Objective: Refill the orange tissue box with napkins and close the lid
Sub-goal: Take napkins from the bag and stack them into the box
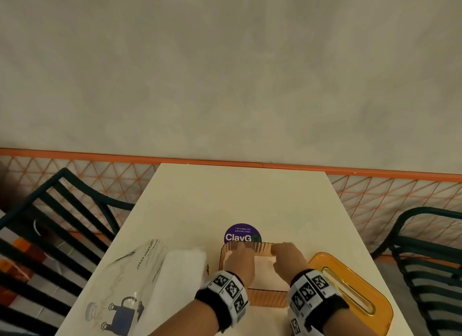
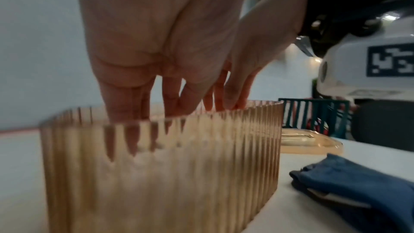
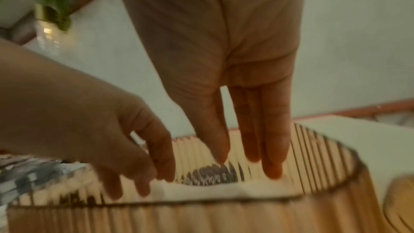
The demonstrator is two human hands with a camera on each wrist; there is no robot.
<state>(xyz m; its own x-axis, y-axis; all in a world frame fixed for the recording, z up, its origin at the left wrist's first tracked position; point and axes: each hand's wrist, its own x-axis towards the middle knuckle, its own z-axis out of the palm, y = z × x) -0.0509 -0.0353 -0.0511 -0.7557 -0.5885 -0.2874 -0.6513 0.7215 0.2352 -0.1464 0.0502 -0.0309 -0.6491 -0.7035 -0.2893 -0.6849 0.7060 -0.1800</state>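
Your left hand [image 1: 237, 258] and right hand [image 1: 287, 257] reached into the open orange box [image 1: 268, 298], low and center in the head view, fingers extended downward, pressing the white napkins [image 3: 224, 191] inside. The lid [image 1: 350, 285] lay right of it.

The box [image 1: 268, 297], ribbed translucent orange plastic with rounded corners, is standing upright and open-topped on the near part of the table. White napkins [image 1: 263, 268] are lying flat inside it, below the rim, and are being touched by fingers reaching down into the box. The lid [image 1: 350, 288], smooth orange with a long slot along its middle, is lying off the box, flat on the table just to its right.
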